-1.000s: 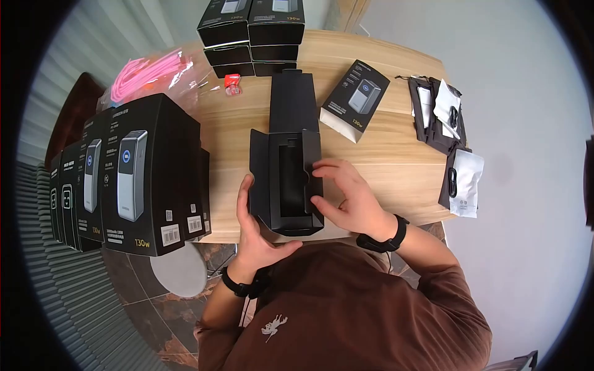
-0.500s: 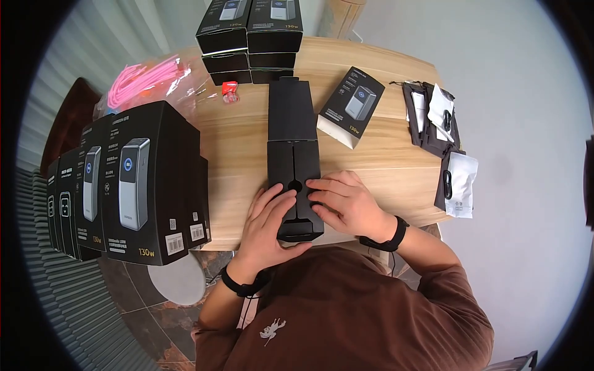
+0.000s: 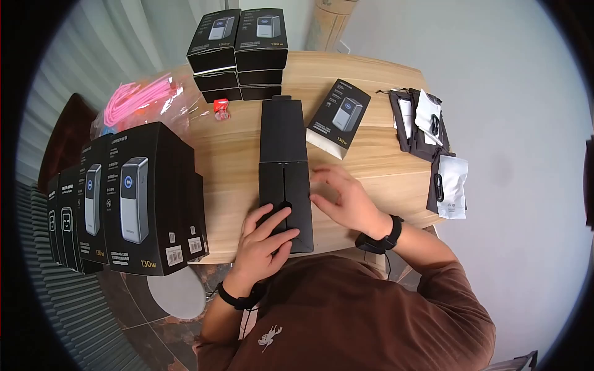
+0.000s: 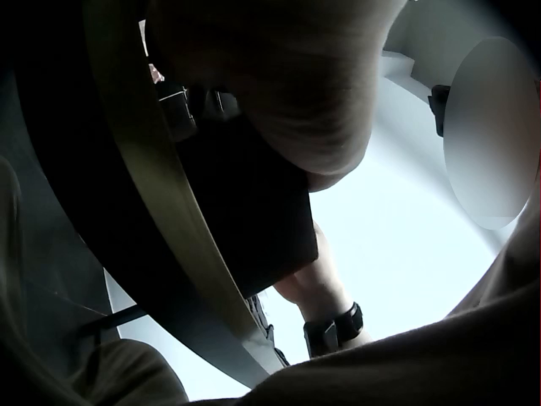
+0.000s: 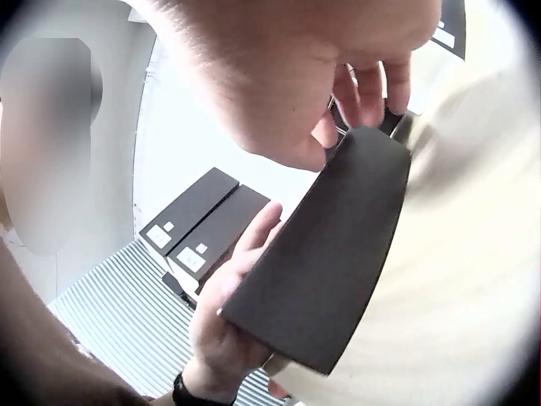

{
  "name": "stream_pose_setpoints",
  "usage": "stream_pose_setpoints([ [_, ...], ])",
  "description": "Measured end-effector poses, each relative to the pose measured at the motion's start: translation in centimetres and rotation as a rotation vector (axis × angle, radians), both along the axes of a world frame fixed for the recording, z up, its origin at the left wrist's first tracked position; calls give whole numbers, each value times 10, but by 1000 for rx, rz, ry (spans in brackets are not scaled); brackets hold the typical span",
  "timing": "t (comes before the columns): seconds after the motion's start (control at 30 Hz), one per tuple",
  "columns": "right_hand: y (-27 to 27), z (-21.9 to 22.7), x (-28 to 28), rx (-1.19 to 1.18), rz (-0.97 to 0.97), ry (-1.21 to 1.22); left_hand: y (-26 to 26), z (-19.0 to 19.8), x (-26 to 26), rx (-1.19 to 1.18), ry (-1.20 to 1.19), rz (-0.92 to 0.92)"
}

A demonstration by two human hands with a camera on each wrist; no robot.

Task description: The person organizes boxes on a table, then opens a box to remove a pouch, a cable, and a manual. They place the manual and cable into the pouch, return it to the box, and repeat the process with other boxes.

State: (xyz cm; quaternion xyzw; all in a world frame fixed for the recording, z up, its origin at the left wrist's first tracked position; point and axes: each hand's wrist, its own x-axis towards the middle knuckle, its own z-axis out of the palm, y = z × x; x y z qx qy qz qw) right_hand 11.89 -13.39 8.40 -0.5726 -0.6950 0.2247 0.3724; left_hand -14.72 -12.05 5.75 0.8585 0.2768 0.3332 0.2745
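A plain black box (image 3: pixel 299 191) lies lengthwise before me, its long lid panel (image 3: pixel 281 131) folded out flat at the far end. Two inner flaps meet along a middle seam with a round finger hole in it. My left hand (image 3: pixel 265 244) rests on the near part of these flaps, fingers spread across the seam. At the box's right edge is my right hand (image 3: pixel 349 201), fingers lightly bent, fingertips right by the side wall. The right wrist view shows the box's dark side (image 5: pixel 330 254) under that hand. Whatever is inside the box is hidden by the flaps.
Upright printed boxes (image 3: pixel 133 204) line the left side, and stacked ones (image 3: pixel 260 59) stand at the back. A printed sleeve (image 3: pixel 339 117) lies to the right. Dark pouches (image 3: pixel 416 133) with cables are far right, pink cords (image 3: pixel 139 99) in plastic back left, a red packet (image 3: pixel 221 109) mid-table.
The two inner flaps have swung from raised to folded down over the box. My left hand has moved onto them; my right hand has drawn back from the flaps to the right edge.
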Motion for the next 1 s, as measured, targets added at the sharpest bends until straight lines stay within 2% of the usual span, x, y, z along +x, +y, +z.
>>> stream_pose_setpoints([
  [0.07, 9, -2, -2, -200, -116, 110, -1, 1, -1, 35, 46, -19],
  [0.17, 32, -22, -4, -307, -73, 422, -3, 4, -4, 26, 74, -33],
  [0.27, 54, -22, -11, -321, 49, 897, -3, 3, -8, 3, 80, -55],
  [0.37, 58, -7, -17, -379, -74, 952, -4, 4, -13, -27, 64, -82],
  [0.47, 67, -2, -14, -360, 6, 926, -5, 1, -15, -35, 34, -103],
  [0.57, 67, 36, -16, -64, 143, 622, -3, -2, -13, -35, 17, -101],
  [0.67, 54, 74, -13, 240, 294, 170, -3, -4, -10, -26, 11, -85],
  [0.7, 46, 74, -14, 239, 345, 172, -2, -4, -11, -15, 14, -79],
  [0.8, 26, 61, -24, 364, 545, -42, -8, -31, -19, -187, 34, -65],
  [0.83, 21, 49, -25, 362, 587, -70, -10, -25, -17, -174, 10, -31],
  [0.9, 14, 40, -28, 339, 586, -121, -7, -8, -6, -177, -31, 44],
  [0.97, 1, 29, -30, 283, 570, -179, -1, -21, -8, -86, -2, -44],
  [1.0, 0, 23, -29, 276, 549, -182, 1, -25, -8, -137, -43, -8],
])
